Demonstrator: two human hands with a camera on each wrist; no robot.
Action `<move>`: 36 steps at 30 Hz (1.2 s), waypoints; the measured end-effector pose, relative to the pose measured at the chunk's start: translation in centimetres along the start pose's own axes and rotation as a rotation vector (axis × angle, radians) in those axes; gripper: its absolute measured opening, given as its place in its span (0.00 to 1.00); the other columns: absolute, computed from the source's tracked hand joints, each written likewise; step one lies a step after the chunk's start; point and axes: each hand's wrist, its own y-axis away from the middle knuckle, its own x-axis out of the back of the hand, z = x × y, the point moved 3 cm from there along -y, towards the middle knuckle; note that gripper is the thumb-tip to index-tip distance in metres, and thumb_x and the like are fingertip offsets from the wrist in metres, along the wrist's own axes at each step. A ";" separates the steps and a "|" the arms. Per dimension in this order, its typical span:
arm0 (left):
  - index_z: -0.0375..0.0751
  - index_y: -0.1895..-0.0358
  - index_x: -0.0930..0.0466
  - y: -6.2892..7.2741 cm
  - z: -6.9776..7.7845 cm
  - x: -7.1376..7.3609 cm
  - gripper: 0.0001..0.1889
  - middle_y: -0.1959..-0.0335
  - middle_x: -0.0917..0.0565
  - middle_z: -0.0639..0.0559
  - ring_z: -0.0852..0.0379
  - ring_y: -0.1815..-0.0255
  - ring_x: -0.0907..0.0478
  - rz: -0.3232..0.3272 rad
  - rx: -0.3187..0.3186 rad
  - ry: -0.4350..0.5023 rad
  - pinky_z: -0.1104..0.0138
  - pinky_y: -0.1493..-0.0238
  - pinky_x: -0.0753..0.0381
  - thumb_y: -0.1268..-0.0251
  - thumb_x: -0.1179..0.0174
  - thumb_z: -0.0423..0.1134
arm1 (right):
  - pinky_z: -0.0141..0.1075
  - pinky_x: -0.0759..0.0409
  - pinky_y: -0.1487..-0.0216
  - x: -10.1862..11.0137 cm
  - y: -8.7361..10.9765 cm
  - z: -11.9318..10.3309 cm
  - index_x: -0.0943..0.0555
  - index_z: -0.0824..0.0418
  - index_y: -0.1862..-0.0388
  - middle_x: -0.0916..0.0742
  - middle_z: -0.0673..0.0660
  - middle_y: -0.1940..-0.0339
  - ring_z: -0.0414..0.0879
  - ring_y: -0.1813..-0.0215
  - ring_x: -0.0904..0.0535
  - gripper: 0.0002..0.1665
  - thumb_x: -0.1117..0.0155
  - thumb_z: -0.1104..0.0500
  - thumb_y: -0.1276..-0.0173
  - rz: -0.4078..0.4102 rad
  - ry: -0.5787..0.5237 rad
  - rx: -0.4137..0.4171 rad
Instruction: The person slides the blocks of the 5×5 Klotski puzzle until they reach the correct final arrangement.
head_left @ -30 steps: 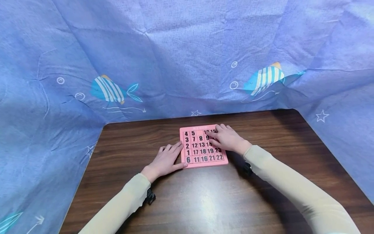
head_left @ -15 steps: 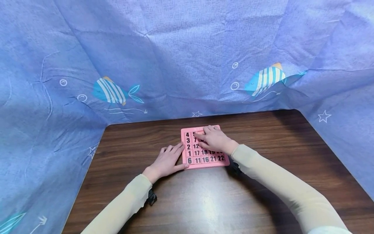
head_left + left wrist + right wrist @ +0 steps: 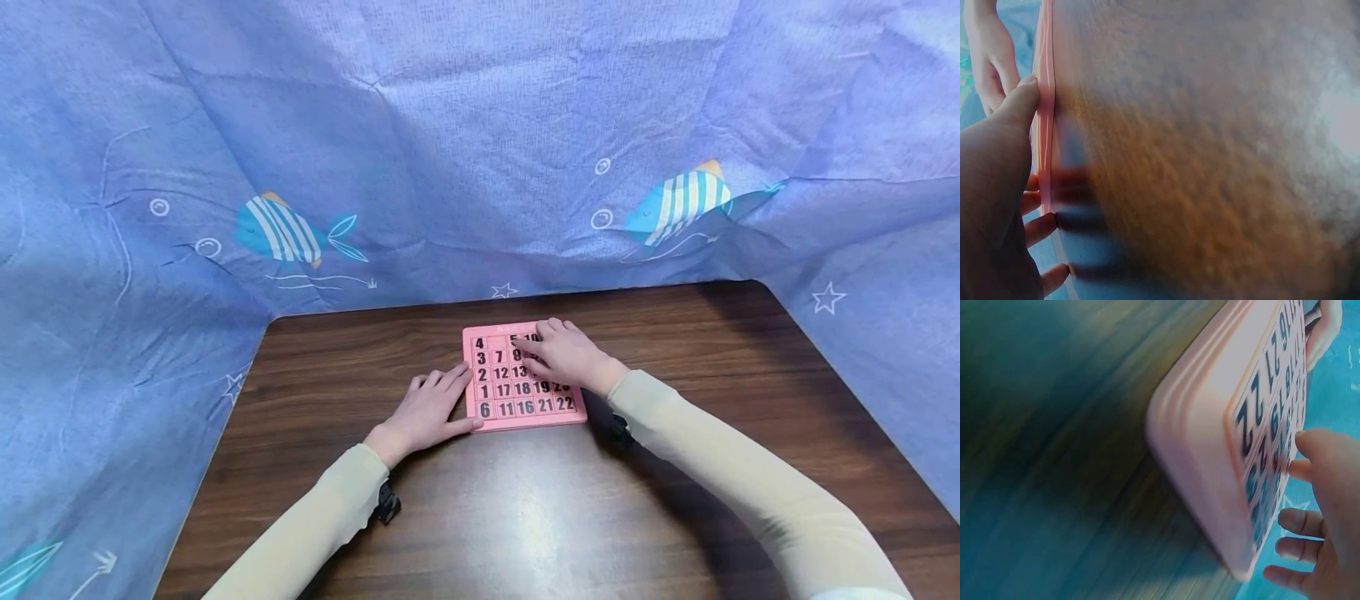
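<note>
A pink sliding number puzzle (image 3: 503,391) lies flat on the table, its square tiles printed with black numbers. In the top row, a gap (image 3: 497,342) separates the 4 tile (image 3: 479,343) from the 5 tile (image 3: 513,339). My left hand (image 3: 422,415) rests against the puzzle's left side, fingers extended along the edge and thumb at the near left corner. With its index fingertip at the 5 tile, my right hand (image 3: 572,357) reaches over the upper right part and hides several tiles. The right wrist view shows the puzzle's pink frame (image 3: 1204,406) beside the right fingers (image 3: 1300,547).
The dark wooden table (image 3: 360,350) extends all around the puzzle. Behind it hangs a blue cloth (image 3: 480,150) printed with striped fish. A small black device (image 3: 387,504) sits under the left wrist.
The 5 tile has slid right by one place, so the top-row gap is now second instead of third. My right hand went left, then back right. The left hand stays put.
</note>
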 end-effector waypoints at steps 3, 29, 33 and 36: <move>0.43 0.16 0.45 0.0 0.1 -0.1 0.48 0.15 0.44 0.46 0.44 0.24 0.36 0.000 -0.004 0.000 0.44 0.30 0.38 0.27 0.47 0.70 | 0.54 0.27 0.41 -0.1 -0.8 -0.9 0.20 0.51 0.27 0.20 0.60 0.55 0.56 0.49 0.25 0.27 0.42 0.45 0.21 -0.003 -0.006 0.020; 0.40 0.17 0.41 0.4 -0.1 -0.1 0.46 0.17 0.40 0.44 0.42 0.26 0.34 0.037 -0.026 0.004 0.43 0.33 0.36 0.27 0.45 0.68 | 0.53 0.27 0.46 0.1 -1.2 -2.9 0.23 0.48 0.25 0.21 0.58 0.55 0.55 0.49 0.25 0.29 0.43 0.43 0.20 -0.039 0.026 0.075; 0.41 0.17 0.42 0.4 0.0 0.1 0.46 0.17 0.41 0.44 0.42 0.26 0.34 0.034 -0.027 0.000 0.44 0.33 0.36 0.27 0.45 0.68 | 0.55 0.24 0.43 0.2 -1.3 -4.0 0.24 0.46 0.24 0.21 0.58 0.55 0.55 0.48 0.24 0.29 0.44 0.42 0.20 -0.059 0.020 0.142; 0.41 0.17 0.41 0.3 0.1 0.2 0.46 0.16 0.41 0.44 0.43 0.27 0.34 0.038 -0.032 -0.007 0.44 0.33 0.36 0.27 0.45 0.67 | 0.56 0.24 0.41 0.2 -1.5 -4.4 0.23 0.45 0.25 0.20 0.58 0.55 0.55 0.47 0.23 0.29 0.44 0.41 0.20 -0.060 0.025 0.136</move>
